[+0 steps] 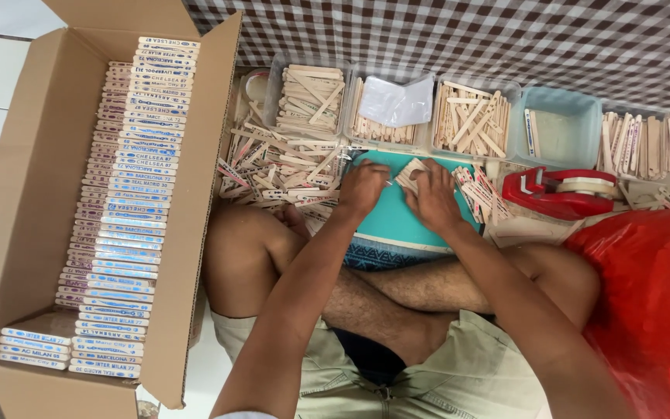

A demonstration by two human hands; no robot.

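Both hands work over a teal board (397, 213) that rests across the crossed legs of a seated person; the left hand (362, 188) lies knuckles up at the board's upper left edge, fingers curled down onto the surface, and whether it pinches anything cannot be told; the right hand (432, 195) sits just beside it, fingers bent over a small bundle of wooden sticks (409, 174), which lies on the board, pokes out at the fingertips and touches them; the bundle thus lies between the two hands, nearer the right. Beyond the hands, a row of clear plastic tubs (471, 120) holds more plain sticks; one pale blue tub (564, 128) is nearly bare inside. A loose heap of printed sticks (281, 171) spreads over the floor left of the left hand. A red tape dispenser (560, 192) stands right of the right hand, close but apart from it; a red plastic bag (649, 302) fills the right lower corner. At far left, an open cardboard box (32, 194) holds a long, neat row of finished blue-labelled stick packs (122, 217); checked cloth (467, 35) covers the background.
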